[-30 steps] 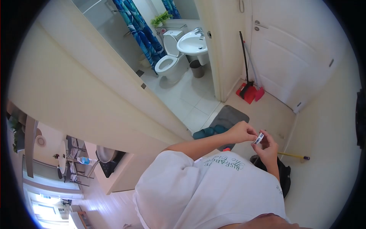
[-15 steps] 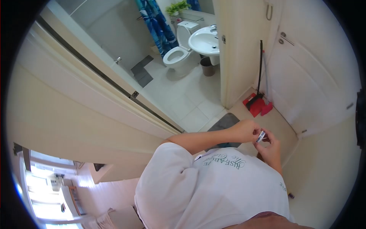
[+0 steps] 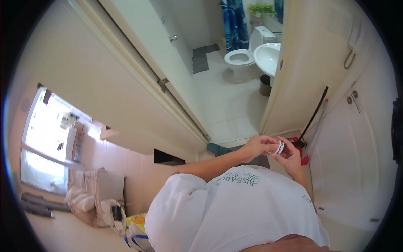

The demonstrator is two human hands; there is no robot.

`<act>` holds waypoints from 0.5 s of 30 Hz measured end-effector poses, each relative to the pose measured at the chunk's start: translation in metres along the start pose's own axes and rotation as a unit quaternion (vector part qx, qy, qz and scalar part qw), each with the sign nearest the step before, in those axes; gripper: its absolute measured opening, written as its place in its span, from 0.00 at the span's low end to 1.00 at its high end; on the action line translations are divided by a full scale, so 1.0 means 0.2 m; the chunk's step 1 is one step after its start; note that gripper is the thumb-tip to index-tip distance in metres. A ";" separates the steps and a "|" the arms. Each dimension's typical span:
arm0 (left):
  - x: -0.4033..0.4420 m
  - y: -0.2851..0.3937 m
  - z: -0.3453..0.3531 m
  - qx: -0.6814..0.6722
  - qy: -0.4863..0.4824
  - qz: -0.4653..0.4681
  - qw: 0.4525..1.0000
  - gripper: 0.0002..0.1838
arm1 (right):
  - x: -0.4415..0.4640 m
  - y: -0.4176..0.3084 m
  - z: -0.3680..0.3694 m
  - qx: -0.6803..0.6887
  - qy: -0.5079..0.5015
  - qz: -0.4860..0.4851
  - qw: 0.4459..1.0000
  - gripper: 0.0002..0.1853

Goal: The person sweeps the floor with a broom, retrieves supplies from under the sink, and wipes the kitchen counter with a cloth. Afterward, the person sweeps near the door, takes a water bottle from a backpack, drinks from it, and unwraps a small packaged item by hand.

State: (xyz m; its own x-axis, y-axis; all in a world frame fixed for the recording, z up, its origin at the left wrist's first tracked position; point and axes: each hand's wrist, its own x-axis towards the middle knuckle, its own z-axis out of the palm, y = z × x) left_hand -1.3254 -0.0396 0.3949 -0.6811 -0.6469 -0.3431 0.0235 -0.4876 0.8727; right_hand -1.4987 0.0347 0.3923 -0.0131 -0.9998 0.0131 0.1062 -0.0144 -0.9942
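A small white ring-shaped roll with dark lettering (image 3: pixel 279 148) is held up in front of my chest, its printed band facing the camera. My left hand (image 3: pixel 257 149) reaches in from the left with bent fingers, thumb and fingertips pinching the roll's left side. From the other side my right hand (image 3: pixel 289 158) curls its thumb and fingers round the roll. The fingers partly cover it, so what kind of roll it is stays unclear. Below the hands spreads my white printed shirt (image 3: pixel 239 206).
Ahead, a doorway leads to a bathroom with a toilet (image 3: pixel 240 59), a sink (image 3: pixel 267 59) and a bin (image 3: pixel 265 86). A white door (image 3: pixel 352 155) stands right, with a black broom handle (image 3: pixel 315 112) leaning nearby. Behind on the left are a window (image 3: pixel 42 168) and a fabric-covered seat (image 3: pixel 86 191).
My view has turned left, so the bathroom and door shift rightward and more of the room behind shows. The roll has tilted between my fingers; both hands still hold it.
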 end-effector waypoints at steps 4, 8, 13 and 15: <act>0.00 -0.03 0.07 -0.019 0.079 0.026 0.996 0.15 | 0.09 0.03 -0.10 -0.032 -0.074 -0.003 0.997 0.32; -0.07 0.04 0.12 0.081 0.147 0.076 0.983 0.13 | 0.15 0.00 -0.14 -0.083 -0.152 -0.002 0.985 0.32; -0.09 0.06 0.12 0.195 0.196 0.096 0.956 0.11 | 0.18 -0.02 -0.11 -0.099 -0.162 -0.032 0.981 0.32; -0.10 0.11 0.14 0.216 0.217 0.110 0.946 0.09 | 0.21 -0.05 -0.10 -0.115 -0.170 -0.041 0.978 0.32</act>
State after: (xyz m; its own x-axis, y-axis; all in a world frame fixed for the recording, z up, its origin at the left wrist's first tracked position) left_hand -1.3324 -0.0207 0.4304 -0.3271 -0.9306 -0.1643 -0.2345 -0.0885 0.9681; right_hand -1.5201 -0.0075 0.4013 0.3242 -0.9418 0.0891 -0.1091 -0.1308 -0.9854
